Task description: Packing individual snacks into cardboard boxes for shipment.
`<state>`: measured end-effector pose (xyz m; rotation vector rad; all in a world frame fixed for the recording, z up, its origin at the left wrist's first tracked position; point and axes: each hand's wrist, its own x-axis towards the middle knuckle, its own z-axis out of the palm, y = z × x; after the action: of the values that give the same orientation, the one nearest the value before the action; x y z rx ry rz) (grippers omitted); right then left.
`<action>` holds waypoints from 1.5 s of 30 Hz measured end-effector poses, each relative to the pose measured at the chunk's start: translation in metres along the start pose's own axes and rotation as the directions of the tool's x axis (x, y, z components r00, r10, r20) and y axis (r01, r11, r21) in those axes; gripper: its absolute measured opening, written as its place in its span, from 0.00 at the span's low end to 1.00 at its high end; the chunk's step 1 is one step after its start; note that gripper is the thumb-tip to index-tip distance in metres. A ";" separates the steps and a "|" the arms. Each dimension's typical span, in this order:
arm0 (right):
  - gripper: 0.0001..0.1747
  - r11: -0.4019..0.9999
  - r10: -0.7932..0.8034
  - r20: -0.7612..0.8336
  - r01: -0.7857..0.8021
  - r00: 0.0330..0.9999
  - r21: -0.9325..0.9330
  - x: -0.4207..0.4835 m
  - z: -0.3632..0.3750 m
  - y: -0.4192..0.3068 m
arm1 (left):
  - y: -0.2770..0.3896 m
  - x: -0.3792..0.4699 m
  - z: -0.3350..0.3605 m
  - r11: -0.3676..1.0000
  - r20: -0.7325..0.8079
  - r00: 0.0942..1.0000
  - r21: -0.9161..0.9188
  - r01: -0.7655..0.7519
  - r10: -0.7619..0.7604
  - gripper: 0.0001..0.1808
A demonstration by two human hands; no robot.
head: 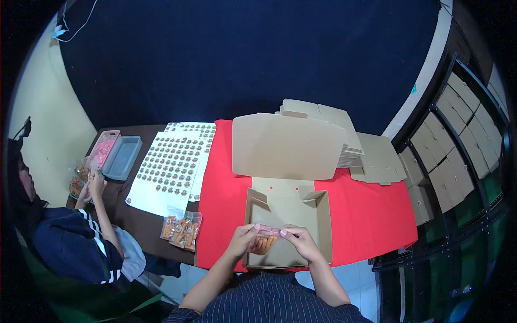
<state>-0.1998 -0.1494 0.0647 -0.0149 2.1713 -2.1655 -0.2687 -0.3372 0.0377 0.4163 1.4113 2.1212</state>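
Note:
A clear plastic bag of orange-brown stick snacks (263, 244) hangs between my two hands, above the near part of an open cardboard box. My left hand (242, 239) pinches the left end of the bag's top edge. At the right end of that edge, my right hand (299, 238) grips it between thumb and fingers. The cardboard box (290, 210) sits before me on a red cloth, its lid (288, 147) raised at the far side. Inside, the visible part of its floor is bare cardboard.
Flat cardboard boxes (323, 111) are stacked behind the lid, with another flattened box (375, 157) beside them. To the left lie filled snack bags (181, 230), sticker sheets (165, 169), a blue tray (122, 157) and a pink tray (106, 147). A co-worker (76, 242) sits there, holding a small bag.

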 end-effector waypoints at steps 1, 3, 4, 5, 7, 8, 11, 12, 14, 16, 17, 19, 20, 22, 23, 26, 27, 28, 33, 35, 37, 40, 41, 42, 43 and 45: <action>0.13 1.000 -0.015 -0.001 0.015 1.000 -0.017 0.001 -0.002 0.005 | -0.003 -0.001 -0.005 0.997 0.048 0.997 -0.055 0.055 -0.052 0.20; 0.13 1.000 -0.017 -0.010 0.017 1.000 -0.004 0.002 0.003 0.000 | -0.010 0.001 -0.011 0.996 0.052 0.997 -0.073 0.054 -0.051 0.21; 0.13 1.000 -0.019 -0.020 0.019 1.000 0.009 0.002 0.005 -0.002 | -0.011 0.001 -0.012 0.994 0.057 0.997 -0.090 0.053 -0.048 0.21; 0.13 1.000 -0.018 -0.022 0.018 1.000 0.009 0.002 0.004 -0.001 | -0.008 0.001 -0.011 0.994 0.059 0.997 -0.091 0.055 -0.050 0.21; 0.12 1.000 -0.012 -0.007 0.013 1.000 0.007 0.003 0.002 0.001 | 0.000 0.000 -0.007 0.994 0.064 0.994 -0.064 0.090 -0.086 0.22; 0.12 1.000 -0.013 -0.005 0.013 1.000 0.007 0.003 0.001 0.003 | -0.002 0.000 -0.009 0.994 0.062 0.994 -0.063 0.089 -0.085 0.22; 0.12 1.000 -0.019 0.003 0.019 1.000 -0.004 0.004 0.000 0.008 | -0.008 0.001 -0.013 0.983 0.081 0.989 -0.126 0.136 -0.127 0.23; 0.12 1.000 -0.020 -0.009 0.020 1.000 0.000 0.004 0.001 0.008 | -0.006 0.001 -0.012 0.991 0.046 0.992 -0.065 0.117 -0.114 0.23; 0.12 1.000 -0.021 -0.018 0.021 1.000 0.005 0.004 0.003 0.007 | -0.003 0.001 -0.010 0.995 0.010 0.995 -0.003 0.100 -0.100 0.23; 0.12 0.999 -0.024 -0.024 0.025 0.999 0.036 0.004 0.006 0.001 | 0.000 0.001 -0.010 0.983 0.007 0.988 -0.100 0.153 -0.153 0.22; 0.12 0.999 -0.024 -0.023 0.025 0.999 0.037 0.004 0.006 -0.002 | 0.000 0.001 -0.009 0.983 0.005 0.988 -0.100 0.153 -0.153 0.22; 0.12 0.999 -0.027 -0.006 0.026 1.000 -0.031 0.005 0.008 -0.008 | 0.000 0.003 -0.005 0.995 -0.052 0.998 -0.099 0.016 -0.021 0.21; 0.12 0.999 -0.024 -0.007 0.024 1.000 -0.030 0.005 0.008 -0.008 | -0.001 0.004 -0.003 0.995 -0.052 0.998 -0.100 0.018 -0.024 0.21; 0.12 0.997 -0.009 -0.112 0.000 0.994 -0.077 0.006 0.012 -0.007 | -0.005 0.006 -0.001 1.000 -0.178 0.984 -0.030 0.005 -0.010 0.19; 0.11 0.997 -0.047 -0.174 0.035 0.984 -0.071 0.007 0.015 0.000 | -0.006 0.007 -0.001 0.999 -0.179 0.984 -0.031 0.008 -0.013 0.19; 0.09 0.998 -0.049 -0.297 0.037 0.954 -0.046 0.005 0.018 0.003 | -0.008 0.008 0.001 0.992 -0.309 0.951 0.129 0.010 0.030 0.17; 0.07 0.998 -0.064 -0.357 0.053 0.932 -0.039 0.006 0.019 0.004 | -0.008 0.008 0.003 0.982 -0.326 0.941 0.189 -0.028 0.089 0.16; 0.07 0.998 -0.062 -0.357 0.051 0.932 -0.038 0.006 0.019 0.003 | -0.008 0.009 0.004 0.966 -0.340 0.929 0.250 -0.063 0.149 0.15; 0.08 0.999 -0.042 -0.431 0.035 0.901 -0.024 0.004 0.017 0.006 | -0.009 0.010 -0.006 0.979 -0.310 0.950 0.205 0.020 0.046 0.13; 0.09 0.998 0.011 -0.485 0.020 0.874 0.060 0.006 0.019 0.002 | -0.009 0.010 -0.004 0.984 -0.304 0.952 0.172 0.032 0.022 0.14; 0.08 0.993 0.005 -0.531 0.059 0.847 0.104 0.008 0.016 0.008 | -0.009 0.006 0.006 0.924 -0.318 0.894 0.318 -0.213 0.316 0.22; 0.07 0.982 -0.022 -0.582 0.128 0.813 0.141 0.011 0.015 0.014 | 0.000 -0.010 0.028 0.454 0.005 0.903 0.863 -0.222 0.431 0.34; 0.06 0.975 -0.038 -0.587 0.159 0.809 0.157 0.013 0.020 0.013 | 0.009 -0.018 0.041 0.392 0.041 0.932 0.900 -0.190 0.359 0.39; 0.05 0.966 -0.052 -0.591 0.190 0.805 0.173 0.014 0.022 0.012 | 0.003 -0.017 0.041 0.392 0.039 0.933 0.900 -0.188 0.359 0.39; 0.05 0.980 -0.040 -0.520 0.135 0.853 0.146 0.012 0.022 0.013 | -0.009 -0.014 0.037 0.441 0.043 0.918 0.868 -0.229 0.394 0.37; 0.07 0.976 -0.080 -0.519 0.174 0.851 0.135 0.015 0.027 0.013 | -0.025 -0.008 0.029 0.500 0.057 0.887 0.809 -0.310 0.458 0.31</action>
<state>-0.2126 -0.1774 0.0514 0.5017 2.2566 -2.6809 -0.2395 -0.3132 0.0273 1.0037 2.5802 1.6871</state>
